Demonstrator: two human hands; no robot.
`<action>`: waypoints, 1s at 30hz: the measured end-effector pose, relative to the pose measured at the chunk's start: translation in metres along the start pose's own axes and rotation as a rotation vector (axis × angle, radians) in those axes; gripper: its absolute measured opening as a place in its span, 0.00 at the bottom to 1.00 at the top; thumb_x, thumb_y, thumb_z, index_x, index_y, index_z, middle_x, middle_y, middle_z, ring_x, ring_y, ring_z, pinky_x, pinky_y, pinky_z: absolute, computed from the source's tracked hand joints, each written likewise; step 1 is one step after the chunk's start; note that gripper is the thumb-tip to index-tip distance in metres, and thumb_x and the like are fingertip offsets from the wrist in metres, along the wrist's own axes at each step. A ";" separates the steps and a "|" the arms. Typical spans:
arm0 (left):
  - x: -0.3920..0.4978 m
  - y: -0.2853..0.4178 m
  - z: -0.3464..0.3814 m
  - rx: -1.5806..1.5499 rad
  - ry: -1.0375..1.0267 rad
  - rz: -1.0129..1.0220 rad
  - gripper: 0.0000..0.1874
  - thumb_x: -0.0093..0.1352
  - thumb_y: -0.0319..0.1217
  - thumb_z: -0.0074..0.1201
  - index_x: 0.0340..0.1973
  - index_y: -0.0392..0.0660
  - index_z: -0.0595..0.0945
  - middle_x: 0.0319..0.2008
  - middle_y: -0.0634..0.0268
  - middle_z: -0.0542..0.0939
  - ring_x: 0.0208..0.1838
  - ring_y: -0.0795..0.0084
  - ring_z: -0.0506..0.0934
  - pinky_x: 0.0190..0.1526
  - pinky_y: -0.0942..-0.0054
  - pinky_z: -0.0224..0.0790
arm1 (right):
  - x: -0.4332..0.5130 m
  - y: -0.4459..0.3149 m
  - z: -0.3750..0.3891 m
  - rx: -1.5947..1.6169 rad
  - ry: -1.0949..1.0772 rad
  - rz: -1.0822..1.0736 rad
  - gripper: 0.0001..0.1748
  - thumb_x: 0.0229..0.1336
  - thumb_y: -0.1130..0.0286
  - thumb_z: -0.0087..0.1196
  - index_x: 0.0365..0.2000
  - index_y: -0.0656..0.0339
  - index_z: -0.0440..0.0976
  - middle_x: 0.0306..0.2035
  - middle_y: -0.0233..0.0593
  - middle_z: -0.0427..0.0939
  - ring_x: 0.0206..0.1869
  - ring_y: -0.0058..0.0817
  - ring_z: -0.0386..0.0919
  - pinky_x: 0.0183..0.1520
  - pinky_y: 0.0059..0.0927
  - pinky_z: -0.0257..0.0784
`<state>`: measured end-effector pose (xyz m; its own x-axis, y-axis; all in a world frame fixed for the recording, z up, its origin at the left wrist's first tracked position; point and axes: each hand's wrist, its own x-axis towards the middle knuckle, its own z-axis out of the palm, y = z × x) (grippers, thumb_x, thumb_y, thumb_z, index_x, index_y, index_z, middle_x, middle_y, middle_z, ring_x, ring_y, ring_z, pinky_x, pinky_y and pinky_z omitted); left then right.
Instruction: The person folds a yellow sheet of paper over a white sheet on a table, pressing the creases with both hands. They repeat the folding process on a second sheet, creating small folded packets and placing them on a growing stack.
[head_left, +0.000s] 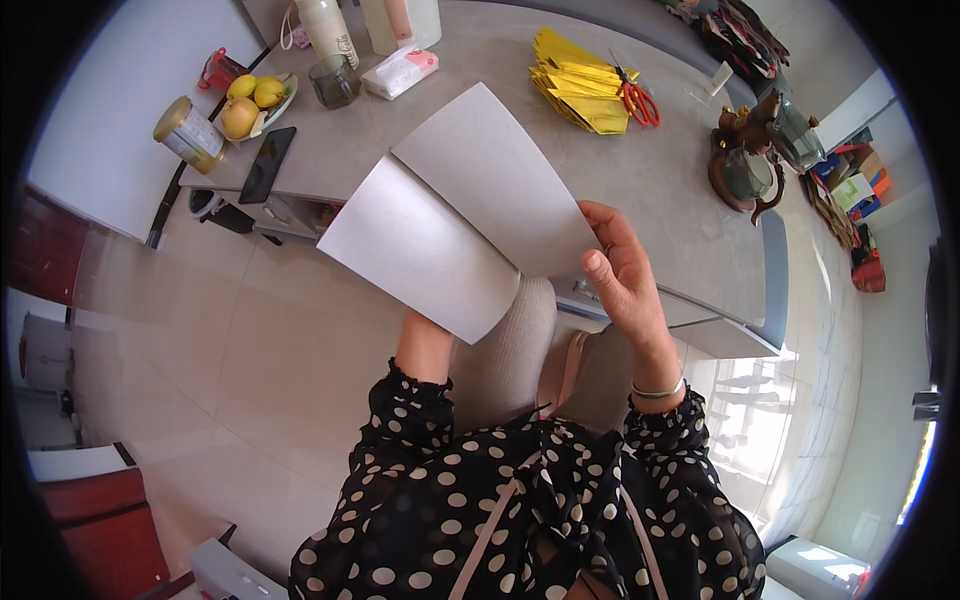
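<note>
A silver-grey sheet (487, 195), like stiff paper or card, is spread before me in two panels with a dark seam between them. My right hand (626, 274) holds its right edge, thumb at the front and fingers curled at the side. Behind the lower left panel goes my left hand; only the wrist (426, 341) shows, and the fingers are hidden. Beyond the sheet, on the grey table (480, 45), lies a stack of folded gold foil paper (581, 86). Scissors with red handles (641, 103) rest against its right side.
A teapot stand with glass vessels (746, 161) occupies the table's right side. Toward the left are a phone (268, 165), a fruit plate (281, 101), a tin (191, 135), a dark glass cup (335, 81) and a tissue pack (401, 73). A bin (221, 212) stands below.
</note>
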<state>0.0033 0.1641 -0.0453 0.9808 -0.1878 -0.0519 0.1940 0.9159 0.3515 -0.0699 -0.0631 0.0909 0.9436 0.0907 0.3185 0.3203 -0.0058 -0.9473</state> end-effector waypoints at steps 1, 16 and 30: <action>0.000 -0.002 0.000 0.012 0.007 0.006 0.19 0.80 0.37 0.51 0.61 0.40 0.77 0.57 0.63 0.82 0.60 0.67 0.80 0.59 0.65 0.78 | -0.002 -0.001 0.000 -0.017 -0.002 0.049 0.34 0.68 0.57 0.65 0.62 0.71 0.68 0.57 0.42 0.79 0.58 0.28 0.77 0.64 0.31 0.70; -0.005 -0.008 0.000 0.114 0.061 0.042 0.22 0.81 0.41 0.49 0.62 0.40 0.77 0.57 0.62 0.82 0.59 0.67 0.80 0.58 0.65 0.78 | -0.014 0.036 -0.013 0.293 0.142 0.418 0.21 0.70 0.68 0.62 0.58 0.64 0.70 0.46 0.33 0.83 0.44 0.18 0.82 0.46 0.23 0.77; -0.013 -0.007 0.000 0.172 0.084 0.053 0.25 0.81 0.46 0.46 0.64 0.40 0.76 0.58 0.62 0.82 0.58 0.67 0.80 0.57 0.66 0.78 | -0.030 0.049 -0.016 0.455 0.135 0.484 0.18 0.73 0.66 0.58 0.57 0.63 0.70 0.47 0.34 0.82 0.48 0.19 0.80 0.52 0.27 0.77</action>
<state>-0.0109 0.1599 -0.0475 0.9891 -0.1042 -0.1042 0.1431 0.8481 0.5101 -0.0809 -0.0825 0.0356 0.9834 0.0577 -0.1722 -0.1807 0.4080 -0.8949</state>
